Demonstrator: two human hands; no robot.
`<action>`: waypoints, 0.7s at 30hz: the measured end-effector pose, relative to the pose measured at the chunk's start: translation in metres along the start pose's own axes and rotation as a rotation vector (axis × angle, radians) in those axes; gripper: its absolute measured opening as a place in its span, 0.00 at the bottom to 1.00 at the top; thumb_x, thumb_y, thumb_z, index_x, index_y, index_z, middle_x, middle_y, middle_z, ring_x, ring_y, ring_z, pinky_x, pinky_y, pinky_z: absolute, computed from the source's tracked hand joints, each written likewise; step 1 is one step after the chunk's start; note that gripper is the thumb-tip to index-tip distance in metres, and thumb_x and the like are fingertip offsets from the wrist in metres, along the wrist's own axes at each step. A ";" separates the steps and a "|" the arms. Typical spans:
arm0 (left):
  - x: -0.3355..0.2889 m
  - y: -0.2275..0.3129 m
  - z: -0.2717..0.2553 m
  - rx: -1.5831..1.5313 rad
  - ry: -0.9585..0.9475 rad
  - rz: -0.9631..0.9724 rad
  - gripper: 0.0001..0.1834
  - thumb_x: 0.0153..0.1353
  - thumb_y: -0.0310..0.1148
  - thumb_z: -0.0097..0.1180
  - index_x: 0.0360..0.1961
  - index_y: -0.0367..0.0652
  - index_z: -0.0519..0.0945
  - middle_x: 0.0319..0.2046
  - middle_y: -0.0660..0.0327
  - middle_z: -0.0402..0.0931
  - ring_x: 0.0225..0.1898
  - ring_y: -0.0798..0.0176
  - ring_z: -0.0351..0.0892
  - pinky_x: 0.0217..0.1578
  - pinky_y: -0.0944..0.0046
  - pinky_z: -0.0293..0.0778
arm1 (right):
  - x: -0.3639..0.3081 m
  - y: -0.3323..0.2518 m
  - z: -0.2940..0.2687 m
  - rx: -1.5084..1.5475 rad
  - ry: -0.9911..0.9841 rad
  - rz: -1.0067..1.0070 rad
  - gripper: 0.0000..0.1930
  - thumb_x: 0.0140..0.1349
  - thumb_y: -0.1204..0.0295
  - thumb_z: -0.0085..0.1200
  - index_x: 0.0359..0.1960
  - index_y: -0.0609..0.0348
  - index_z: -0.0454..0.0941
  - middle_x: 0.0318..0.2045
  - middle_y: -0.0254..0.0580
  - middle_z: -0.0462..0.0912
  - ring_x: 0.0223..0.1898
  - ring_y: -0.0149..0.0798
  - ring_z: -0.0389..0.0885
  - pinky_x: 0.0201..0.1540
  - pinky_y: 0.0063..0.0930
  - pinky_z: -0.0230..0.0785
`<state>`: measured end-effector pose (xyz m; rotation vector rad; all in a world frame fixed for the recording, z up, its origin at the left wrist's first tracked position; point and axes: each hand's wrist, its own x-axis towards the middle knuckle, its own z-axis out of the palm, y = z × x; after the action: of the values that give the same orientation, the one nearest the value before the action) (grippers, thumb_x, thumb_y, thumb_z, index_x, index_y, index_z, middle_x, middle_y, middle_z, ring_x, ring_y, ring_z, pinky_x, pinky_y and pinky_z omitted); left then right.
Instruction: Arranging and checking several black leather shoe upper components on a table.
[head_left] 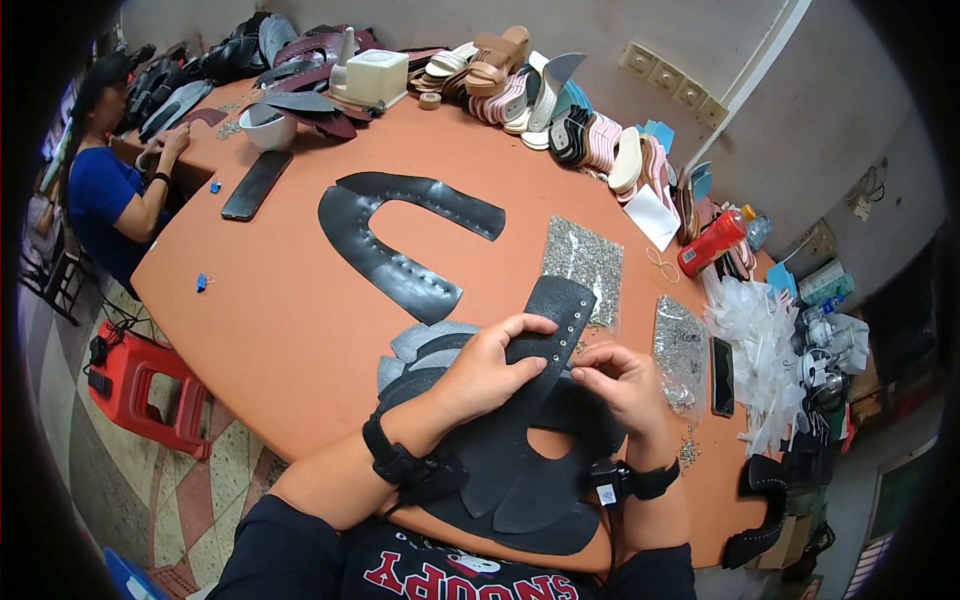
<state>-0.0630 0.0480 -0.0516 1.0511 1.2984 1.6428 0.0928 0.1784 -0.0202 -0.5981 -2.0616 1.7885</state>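
Note:
My left hand (485, 365) grips a black shoe-upper piece (560, 298) with a row of small metal eyelets along its right edge. The thumb and fingers lie over its left side. At that eyelet edge, my right hand (622, 388) has thumb and forefinger pinched together; what sits between them is too small to make out. Under both hands lies a stack of black upper pieces (545, 492) with grey ones (425, 340) at its left. A U-shaped black upper (345, 222) rests farther away, dotted along its inner edge. Clear bags of metal eyelets (588, 252) (678, 345) lie beyond my right hand.
On the orange table (270, 330) are a dark phone (257, 187), another phone (722, 375), a red bottle (712, 243), crumpled plastic bags (765, 350) and stacked sandal parts (500, 100). A co-worker in blue (105, 205) sits at far left, near a red stool (150, 390).

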 end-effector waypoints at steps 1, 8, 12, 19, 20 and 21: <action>0.000 0.000 0.002 -0.003 -0.003 -0.001 0.26 0.55 0.18 0.52 0.57 0.35 0.64 0.47 0.56 0.73 0.50 0.67 0.71 0.51 0.67 0.69 | -0.004 0.001 0.002 0.050 0.028 -0.023 0.04 0.54 0.83 0.57 0.32 0.65 0.79 0.29 0.35 0.80 0.32 0.25 0.78 0.37 0.17 0.70; -0.006 0.007 0.005 0.109 0.004 0.068 0.23 0.54 0.18 0.49 0.54 0.34 0.69 0.50 0.57 0.71 0.53 0.67 0.70 0.54 0.68 0.66 | -0.007 0.009 0.014 0.099 0.104 -0.045 0.05 0.53 0.84 0.58 0.31 0.64 0.79 0.29 0.33 0.79 0.31 0.23 0.76 0.36 0.15 0.68; -0.007 0.008 0.006 0.145 0.024 0.097 0.24 0.55 0.18 0.49 0.55 0.34 0.68 0.51 0.57 0.70 0.53 0.67 0.69 0.54 0.67 0.66 | -0.006 0.021 0.011 0.173 0.096 -0.147 0.07 0.50 0.85 0.61 0.30 0.63 0.80 0.32 0.30 0.72 0.29 0.19 0.70 0.32 0.12 0.64; -0.008 0.010 0.008 0.112 0.017 0.094 0.23 0.55 0.18 0.50 0.55 0.35 0.69 0.52 0.57 0.70 0.54 0.66 0.69 0.54 0.67 0.66 | -0.008 0.025 0.029 0.177 0.129 -0.111 0.06 0.48 0.84 0.62 0.27 0.63 0.81 0.37 0.30 0.65 0.29 0.18 0.67 0.30 0.10 0.61; -0.008 0.010 0.008 0.123 0.013 0.104 0.23 0.55 0.19 0.50 0.55 0.35 0.69 0.52 0.57 0.70 0.54 0.66 0.69 0.54 0.67 0.66 | -0.007 0.029 0.029 0.180 0.140 -0.111 0.06 0.48 0.84 0.63 0.27 0.63 0.81 0.36 0.29 0.65 0.29 0.18 0.67 0.30 0.10 0.61; -0.008 0.011 0.008 0.135 0.011 0.113 0.23 0.55 0.19 0.50 0.55 0.35 0.69 0.52 0.57 0.70 0.54 0.66 0.69 0.53 0.67 0.66 | -0.007 0.031 0.029 0.184 0.151 -0.111 0.05 0.48 0.84 0.63 0.27 0.62 0.81 0.35 0.29 0.66 0.28 0.18 0.67 0.30 0.10 0.61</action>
<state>-0.0531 0.0414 -0.0412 1.2175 1.3952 1.6640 0.0866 0.1543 -0.0550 -0.5373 -1.7728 1.7867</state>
